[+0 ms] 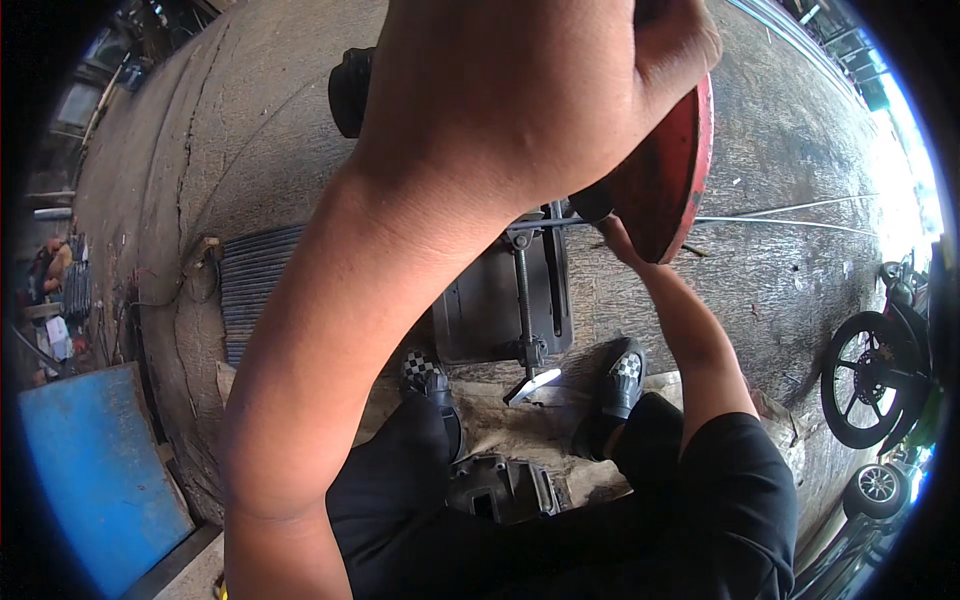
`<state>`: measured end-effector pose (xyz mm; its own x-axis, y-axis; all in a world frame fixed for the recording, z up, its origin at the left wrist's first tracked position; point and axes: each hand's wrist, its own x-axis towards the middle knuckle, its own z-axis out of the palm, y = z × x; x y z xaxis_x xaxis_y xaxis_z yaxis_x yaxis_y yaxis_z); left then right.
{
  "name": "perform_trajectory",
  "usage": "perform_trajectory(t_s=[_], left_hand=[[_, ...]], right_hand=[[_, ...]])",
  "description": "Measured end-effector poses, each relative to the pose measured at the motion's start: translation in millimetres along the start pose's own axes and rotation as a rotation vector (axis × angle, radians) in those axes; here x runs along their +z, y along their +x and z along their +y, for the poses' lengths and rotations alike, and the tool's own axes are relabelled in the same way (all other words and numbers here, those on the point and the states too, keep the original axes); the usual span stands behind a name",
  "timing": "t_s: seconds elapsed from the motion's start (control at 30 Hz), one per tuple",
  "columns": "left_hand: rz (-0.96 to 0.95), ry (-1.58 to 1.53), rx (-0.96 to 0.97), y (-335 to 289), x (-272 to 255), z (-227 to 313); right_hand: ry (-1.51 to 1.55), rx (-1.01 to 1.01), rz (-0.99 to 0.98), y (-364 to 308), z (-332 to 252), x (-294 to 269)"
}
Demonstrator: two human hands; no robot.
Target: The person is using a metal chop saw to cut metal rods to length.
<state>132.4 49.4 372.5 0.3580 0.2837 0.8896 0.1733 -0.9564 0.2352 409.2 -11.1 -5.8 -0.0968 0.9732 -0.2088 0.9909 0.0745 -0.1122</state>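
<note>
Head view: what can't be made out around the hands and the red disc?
- Left hand: fingers cut off by the top edge; grip unseen.
- Right hand: hidden behind the red disc; only the forearm shows.
- Red disc: upper part covered by the left hand.
- Thin metal rod: near end hidden behind the disc.

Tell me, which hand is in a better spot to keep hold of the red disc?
Probably the left hand: it already grips the red disc at its top edge. The right hand is hidden behind the disc, only its forearm showing.
</note>
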Motion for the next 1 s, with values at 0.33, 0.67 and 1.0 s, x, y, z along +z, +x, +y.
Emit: perform_trajectory(t_s=[0.33,0.67,1.0], left_hand=[[-0.003,-0.002,0.006,3,-5,1],[-0.005,0.01,0.008,9,-7,1],[-0.003,-0.009,0.035,-53,-70,-18]], right_hand=[[0.391,-0.158,0.488,-18,1,-18],[1.216,-0.117,0.401,-4,2,4],[0.507,-0.099,0.566,-7,-71,-7]])
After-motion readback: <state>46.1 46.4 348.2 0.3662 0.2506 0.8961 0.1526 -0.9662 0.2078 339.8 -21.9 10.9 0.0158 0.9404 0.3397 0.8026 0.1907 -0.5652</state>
